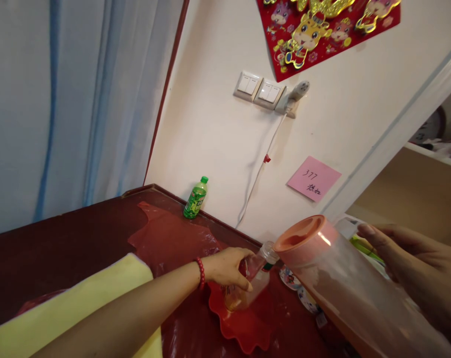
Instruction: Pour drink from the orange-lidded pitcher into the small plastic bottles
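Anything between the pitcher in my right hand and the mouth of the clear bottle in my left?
Nothing visible. The pitcher's pink lid is right by the clear bottle's mouth, and the left hand grips lower, around the body. Whether lid and mouth touch, I can't tell from this view.

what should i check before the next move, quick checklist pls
1. Left hand around the clear bottle: ok
2. Clear bottle's mouth uncapped: ok
3. Right hand's grip on the pitcher: cannot tell, fingers partly hidden
4. Pitcher's lid lined up with the mouth: cannot tell, they only look close in this view
5. Clear bottle flat on the red dish: cannot tell, base unclear
6. Green bottle capped and away from both hands: ok
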{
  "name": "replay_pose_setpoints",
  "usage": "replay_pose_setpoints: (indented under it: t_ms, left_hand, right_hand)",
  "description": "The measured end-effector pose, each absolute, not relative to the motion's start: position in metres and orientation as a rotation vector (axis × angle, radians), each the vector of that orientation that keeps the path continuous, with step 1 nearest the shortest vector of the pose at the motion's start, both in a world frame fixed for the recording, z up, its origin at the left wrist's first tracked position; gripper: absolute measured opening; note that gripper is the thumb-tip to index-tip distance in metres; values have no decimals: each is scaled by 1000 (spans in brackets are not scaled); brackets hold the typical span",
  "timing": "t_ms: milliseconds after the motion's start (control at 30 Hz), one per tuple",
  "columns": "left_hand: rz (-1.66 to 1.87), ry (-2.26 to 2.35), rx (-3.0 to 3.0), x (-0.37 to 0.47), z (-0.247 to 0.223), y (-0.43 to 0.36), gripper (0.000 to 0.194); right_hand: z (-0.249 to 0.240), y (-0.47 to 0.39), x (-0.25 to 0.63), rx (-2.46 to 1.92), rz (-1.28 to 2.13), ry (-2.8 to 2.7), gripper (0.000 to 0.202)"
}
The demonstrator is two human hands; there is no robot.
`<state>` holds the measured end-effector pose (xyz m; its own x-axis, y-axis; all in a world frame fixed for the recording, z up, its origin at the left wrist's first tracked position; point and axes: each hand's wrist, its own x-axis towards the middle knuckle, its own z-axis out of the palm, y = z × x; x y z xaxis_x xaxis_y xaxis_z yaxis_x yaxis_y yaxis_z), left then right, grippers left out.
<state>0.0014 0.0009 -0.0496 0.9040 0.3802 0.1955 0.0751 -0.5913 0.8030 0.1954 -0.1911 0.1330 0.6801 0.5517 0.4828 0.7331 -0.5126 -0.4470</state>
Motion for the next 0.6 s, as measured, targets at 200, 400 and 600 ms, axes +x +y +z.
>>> replay_pose_setpoints:
  t_ms: [200, 400, 600]
  left_hand:
    - [437, 340, 2192, 1, -49, 1, 65]
    - [422, 297, 2178, 2, -51, 2, 61]
    - [413, 305, 2156, 2, -51, 2, 63]
  right_hand:
    - [133, -192, 199, -2247, -402, -1009, 68]
    - [133, -194, 197, -2244, -417, -1016, 67]
    - [131, -193, 198, -2245, -397, -1011, 68]
